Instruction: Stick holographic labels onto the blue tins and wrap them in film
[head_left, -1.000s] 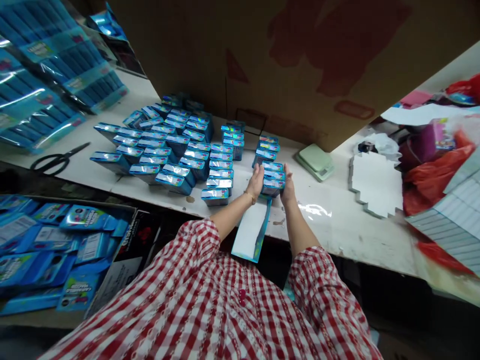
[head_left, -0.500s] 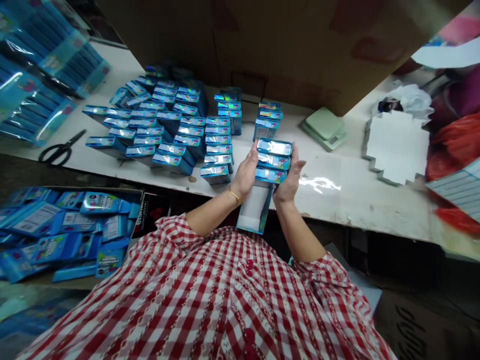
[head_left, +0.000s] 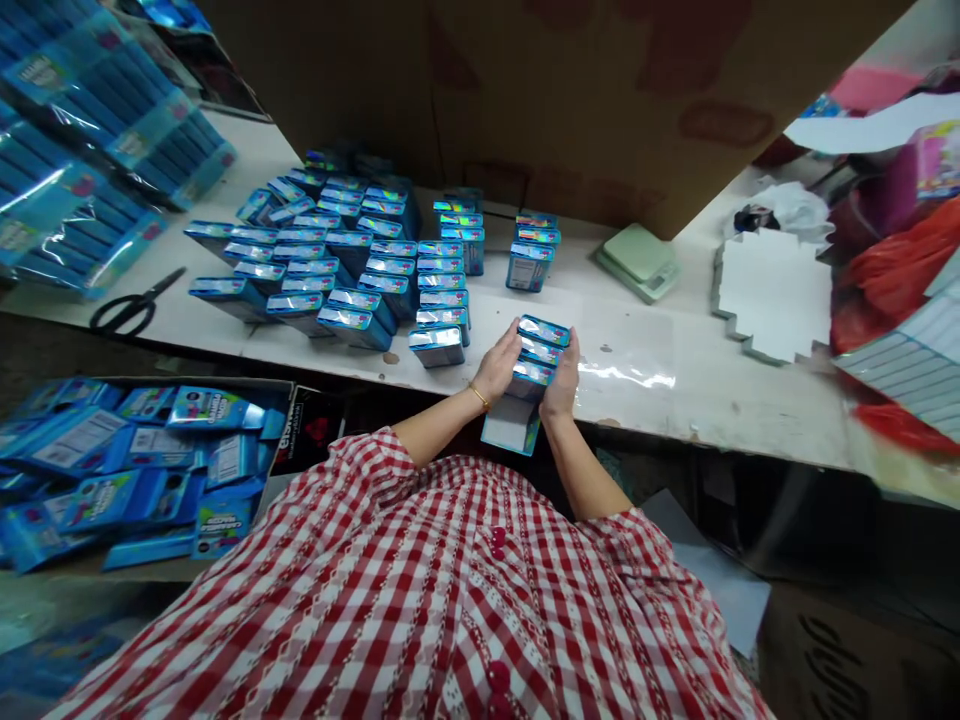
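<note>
My left hand (head_left: pixel 497 371) and my right hand (head_left: pixel 562 384) press from both sides on a row of three small blue boxes (head_left: pixel 539 350), which stand on edge. These boxes sit at the far end of an open display box (head_left: pixel 510 430) with a white inside and blue rim, held over the table's front edge. My palms and the row hide much of the display box. Just beyond my hands, a short row of the same blue boxes (head_left: pixel 531 268) stands on the table. Left of my hands is a longer row of blue boxes (head_left: pixel 438 345).
A large group of blue boxes (head_left: pixel 300 260) stands on the white table (head_left: pixel 637 385). Black scissors (head_left: pixel 135 308), a green scale (head_left: pixel 639 262) and flat white cardboard cut-outs (head_left: pixel 776 295) lie around. A brown carton (head_left: pixel 562 110) rises behind. At lower left, a carton (head_left: pixel 289 395) holds flattened blue packs.
Both hands have drawn a little closer to my body with the row of boxes. Less of the display box's white inside shows now. The head view has shifted slightly.
</note>
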